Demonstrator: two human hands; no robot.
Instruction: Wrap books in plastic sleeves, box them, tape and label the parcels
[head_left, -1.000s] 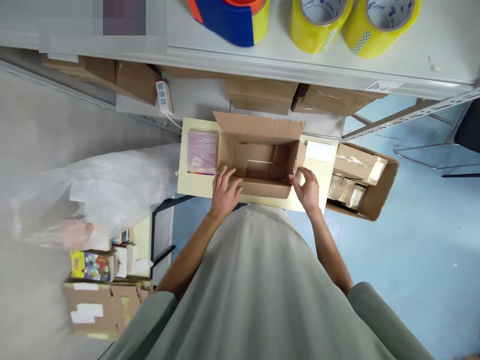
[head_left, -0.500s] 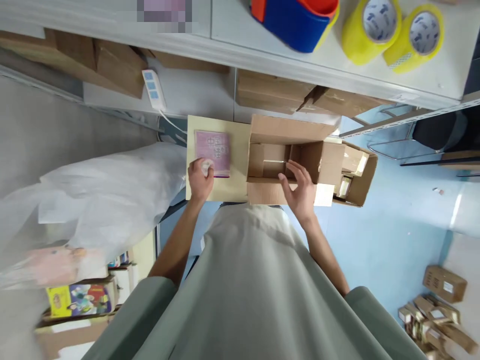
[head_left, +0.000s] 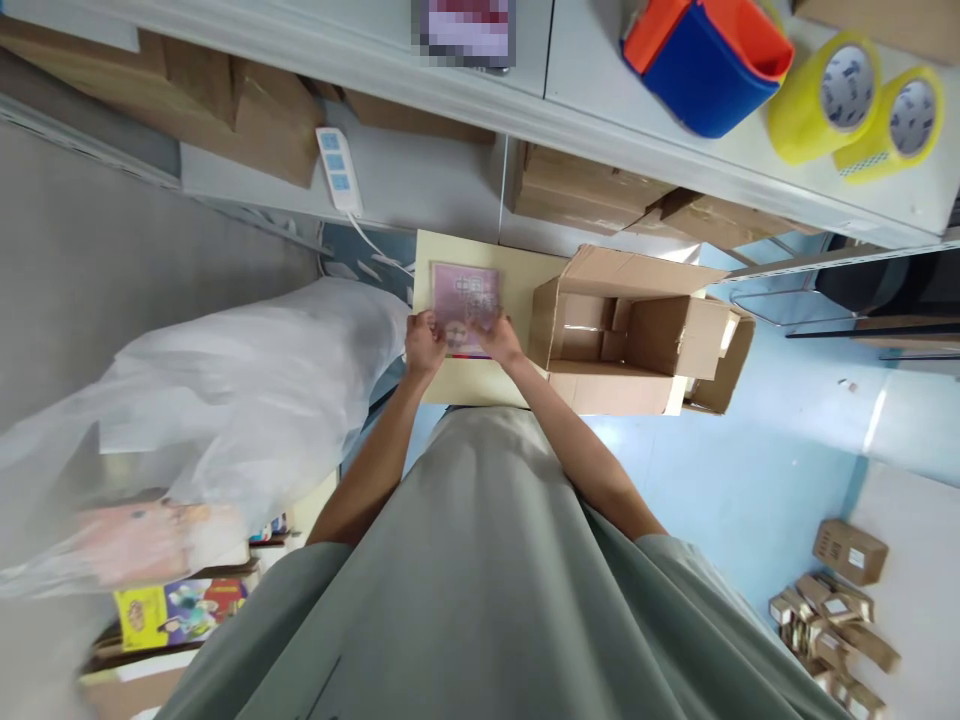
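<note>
A pink-purple book (head_left: 465, 292) with pale Chinese characters on its cover lies at the left of a cream tabletop (head_left: 480, 385). My left hand (head_left: 426, 343) closes on the book's lower left corner. At the lower right edge, my right hand (head_left: 502, 338) grips the same book; its fingertips are slightly blurred. Right of the hands stands an open cardboard box (head_left: 615, 385), its flaps folded outward, with the inner bottom showing.
A second carton (head_left: 739, 365) sits beyond the box. Above, a shelf (head_left: 585, 110) carries yellow tape rolls (head_left: 825, 95) and a blue-orange holder (head_left: 705, 75). A power strip (head_left: 339, 170) hangs behind the table. White plastic sheeting (head_left: 247, 370) bulges on the left.
My right hand has left the cardboard box and moved left to the book's right edge. My left hand stays at the book's lower left corner. The camera view has shifted.
</note>
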